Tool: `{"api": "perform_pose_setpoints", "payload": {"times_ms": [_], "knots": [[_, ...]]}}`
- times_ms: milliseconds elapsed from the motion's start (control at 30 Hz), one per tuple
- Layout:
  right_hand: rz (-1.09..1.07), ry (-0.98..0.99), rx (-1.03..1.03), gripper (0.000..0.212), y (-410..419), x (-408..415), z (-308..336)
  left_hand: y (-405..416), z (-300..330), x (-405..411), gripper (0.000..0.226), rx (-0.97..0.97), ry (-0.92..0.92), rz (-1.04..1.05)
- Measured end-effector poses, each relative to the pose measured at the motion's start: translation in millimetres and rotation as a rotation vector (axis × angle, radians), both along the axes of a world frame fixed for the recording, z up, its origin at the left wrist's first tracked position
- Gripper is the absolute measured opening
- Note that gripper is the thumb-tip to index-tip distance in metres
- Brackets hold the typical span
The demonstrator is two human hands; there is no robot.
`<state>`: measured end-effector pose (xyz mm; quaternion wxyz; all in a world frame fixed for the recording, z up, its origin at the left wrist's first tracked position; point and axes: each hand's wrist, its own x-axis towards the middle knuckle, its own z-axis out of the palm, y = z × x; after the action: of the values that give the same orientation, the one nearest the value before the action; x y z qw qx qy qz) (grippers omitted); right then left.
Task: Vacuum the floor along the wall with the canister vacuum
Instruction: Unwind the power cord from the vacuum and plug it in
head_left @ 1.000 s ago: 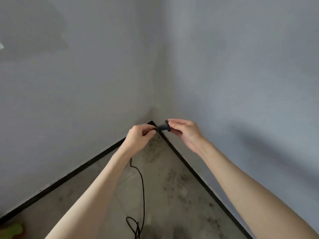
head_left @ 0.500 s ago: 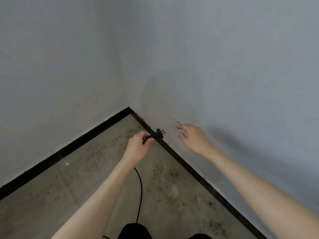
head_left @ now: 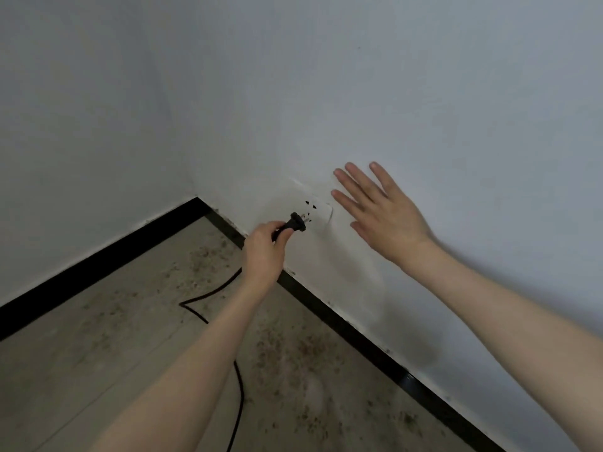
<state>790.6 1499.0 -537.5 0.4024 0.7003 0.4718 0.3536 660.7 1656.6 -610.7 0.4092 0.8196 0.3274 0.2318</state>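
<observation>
- Plug [head_left: 295,223] of the vacuum cord, small and black, sits in my left hand [head_left: 264,247], whose fingers are curled round its body just behind the flange, prongs aimed at the wall.
- The prongs are right at the white socket [head_left: 318,212] low on the right wall, near the corner; I cannot tell whether they have entered the slots yet.
- My right hand [head_left: 380,212] is flat, fingers straight and spread, holding nothing, at the wall just beside the socket; whether the palm touches the wall I cannot tell.
- The cord [head_left: 208,293] trails from under my left wrist, loops over the dusty floor [head_left: 98,353] and runs out of the bottom of the view. The vacuum itself is not in view.
- I judge the plug light, rigid and easy to pinch; the moulded body is the place to hold, never the metal prongs or the cord. The cord is limp and will drag and kink, not push.
- Compared with half a second ago, the plug has gone from hanging above the black skirting [head_left: 342,321] to meeting the socket face, and my right hand has spread out flatter beside it. The view has also closed in on the wall.
</observation>
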Motion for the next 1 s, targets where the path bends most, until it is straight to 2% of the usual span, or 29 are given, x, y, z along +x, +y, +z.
{"api": "perform_pose_setpoints", "payload": {"times_ms": [467, 1000], "knots": [[0.084, -0.152, 0.027, 0.064, 1, 8, -3, -6, -12, 38, 0.031, 0.057, -0.097, 0.073], [0.024, -0.04, 0.062, 0.06, 2, 3, -11, -4, -5, 54, 0.026, 0.194, -0.075, 0.04]]}}
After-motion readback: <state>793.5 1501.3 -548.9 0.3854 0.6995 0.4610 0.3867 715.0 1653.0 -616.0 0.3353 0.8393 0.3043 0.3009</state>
